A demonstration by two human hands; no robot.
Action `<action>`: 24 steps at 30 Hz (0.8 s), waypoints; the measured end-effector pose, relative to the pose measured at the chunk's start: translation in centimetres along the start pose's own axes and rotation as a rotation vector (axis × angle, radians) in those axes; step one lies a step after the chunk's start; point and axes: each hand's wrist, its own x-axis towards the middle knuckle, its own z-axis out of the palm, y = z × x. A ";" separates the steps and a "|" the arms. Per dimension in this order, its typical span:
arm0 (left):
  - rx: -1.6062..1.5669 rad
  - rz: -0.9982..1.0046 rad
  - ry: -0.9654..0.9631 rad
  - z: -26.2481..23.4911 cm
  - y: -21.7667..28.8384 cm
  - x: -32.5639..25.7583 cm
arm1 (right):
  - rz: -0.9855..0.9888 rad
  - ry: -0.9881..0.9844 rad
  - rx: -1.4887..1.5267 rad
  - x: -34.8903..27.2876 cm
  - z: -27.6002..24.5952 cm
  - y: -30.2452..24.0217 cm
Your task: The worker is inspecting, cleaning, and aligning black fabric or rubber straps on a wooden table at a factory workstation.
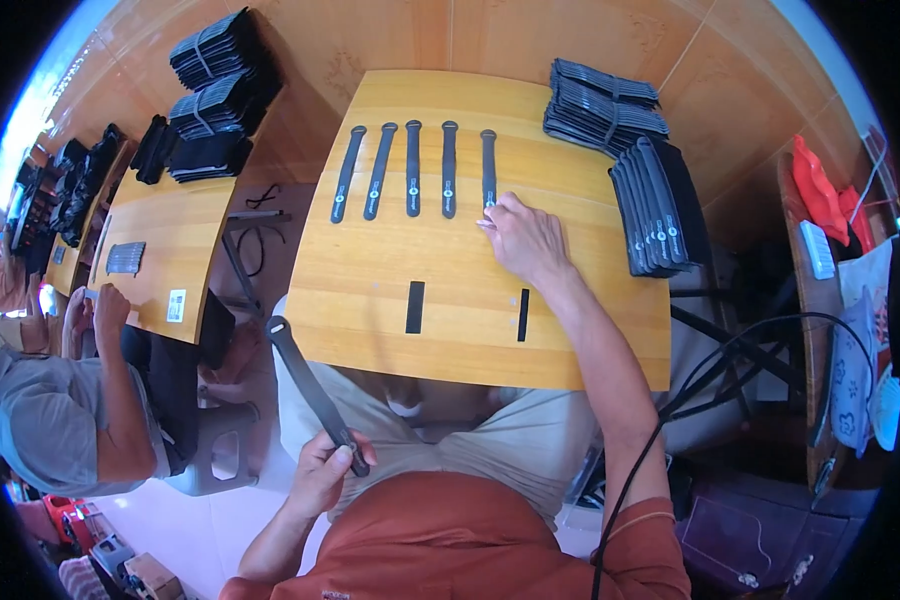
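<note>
My left hand is closed around the lower end of a long black strap, held up off the left side of my lap, below the wooden table. My right hand rests on the tabletop, its fingertips touching the lower end of the rightmost strap in a row of several black straps laid side by side at the far part of the table. Two short black strips, a wide strip and a thin strip, lie nearer to me.
Bundled black straps lie in a stack at the table's right edge and a pile at its far right corner. A second wooden table on the left holds more bundles; another person sits there. A black cable runs at my right.
</note>
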 end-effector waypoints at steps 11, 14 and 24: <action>-0.005 -0.015 -0.054 0.2 -0.4 0.6 | 0.056 -0.043 0.000 0.9 -0.2 0.0; -0.007 -0.021 -0.060 0.1 -0.5 0.6 | 0.063 -0.069 0.020 1.1 -0.3 -0.3; -0.038 -0.022 -0.090 1.2 -0.8 1.4 | 0.051 -0.055 0.044 0.8 -0.1 0.0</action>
